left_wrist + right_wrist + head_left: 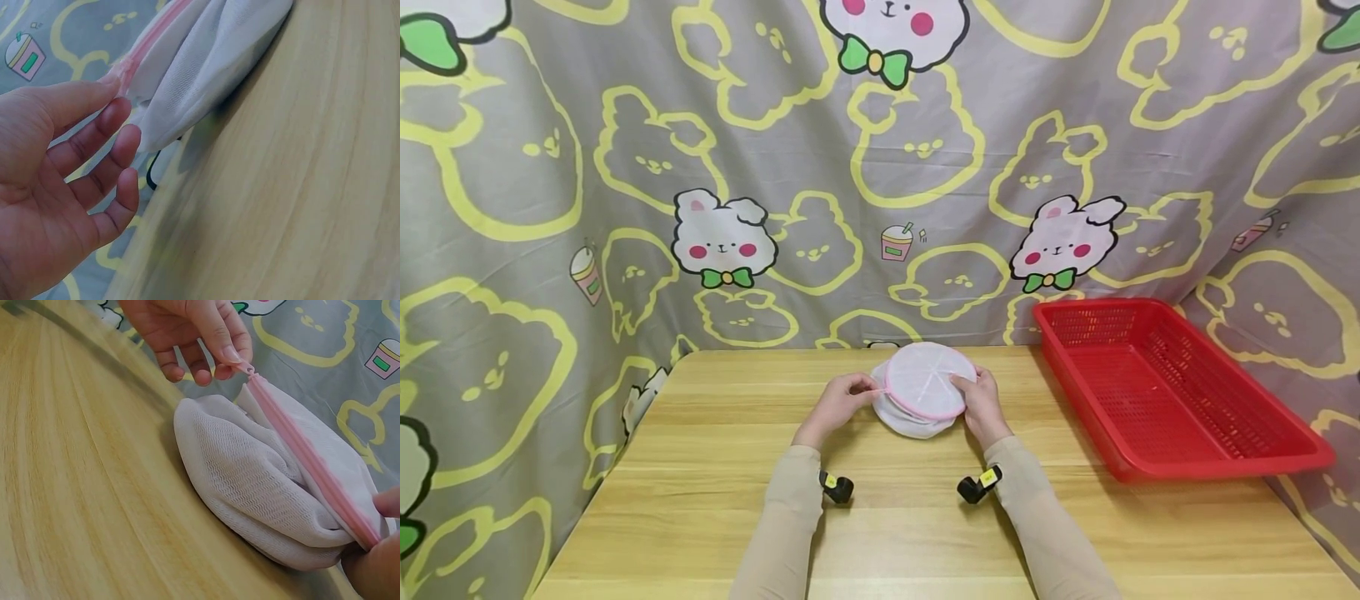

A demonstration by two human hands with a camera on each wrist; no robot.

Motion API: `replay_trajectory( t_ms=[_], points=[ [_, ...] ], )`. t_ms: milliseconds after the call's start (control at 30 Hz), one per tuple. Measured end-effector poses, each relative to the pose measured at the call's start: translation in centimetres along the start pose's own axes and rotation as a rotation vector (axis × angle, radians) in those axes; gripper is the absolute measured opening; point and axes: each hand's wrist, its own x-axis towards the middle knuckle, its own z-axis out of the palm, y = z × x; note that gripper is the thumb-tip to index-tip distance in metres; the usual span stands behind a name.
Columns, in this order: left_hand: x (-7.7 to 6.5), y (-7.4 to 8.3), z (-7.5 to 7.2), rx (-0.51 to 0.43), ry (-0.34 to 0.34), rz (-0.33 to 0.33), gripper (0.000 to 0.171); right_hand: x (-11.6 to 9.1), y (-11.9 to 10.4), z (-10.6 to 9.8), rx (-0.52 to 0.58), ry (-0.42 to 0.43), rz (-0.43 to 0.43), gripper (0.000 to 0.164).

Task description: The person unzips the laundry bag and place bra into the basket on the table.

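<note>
Sleeved arms [786, 518] angled inward. Left hand [837, 407]: outer fingers bent, grip pinching pink zipper pull [249, 370]. Right hand [986, 407]: thumb uppermost, grip clasping edge of white mesh bag [925, 383]. Bag between hands, near tabletop's [730, 417] back edge.

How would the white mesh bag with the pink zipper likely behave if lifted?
The white mesh bag would probably sag and fold, since its side lies in loose creases. It is likely light for its size, as the fabric looks thin. Its pink zipper may hold the rim rounder, since it traces a smooth curve in the head view.
</note>
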Motion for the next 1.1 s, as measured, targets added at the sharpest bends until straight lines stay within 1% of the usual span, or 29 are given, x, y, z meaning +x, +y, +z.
replay_trajectory(
  t_ms=[333, 500, 600, 767, 833, 1000, 1100],
  points=[
    [0.1, -0.2, 0.1, 0.004, 0.057, -0.010, 0.007, 0.1, -0.4, -0.3, 0.013, -0.020, 0.033, 0.060],
    [0.0, -0.3, 0.0, 0.011, 0.071, -0.017, 0.006, 0.1, -0.7, -0.5, -0.003, -0.064, 0.056, 0.064],
    [0.0, -0.3, -0.1, 0.015, 0.082, -0.025, 0.007, 0.1, -0.9, -0.6, 0.002, -0.093, 0.077, 0.063],
    [0.0, -0.2, -0.1, 0.025, 0.108, -0.037, 0.008, 0.0, -1.2, -0.9, -0.009, -0.118, 0.106, 0.055],
    [0.0, -0.3, -0.1, 0.029, 0.118, -0.041, 0.008, -0.1, -1.3, -1.0, -0.023, -0.110, 0.110, 0.049],
    [0.1, -0.5, 0.0, 0.036, 0.154, -0.073, 0.008, -0.3, -1.3, -1.2, -0.043, -0.077, 0.101, 0.030],
    [0.2, -0.7, 0.1, 0.041, 0.183, -0.090, 0.007, -0.3, -1.3, -1.2, -0.049, -0.070, 0.094, 0.022]
  ],
)
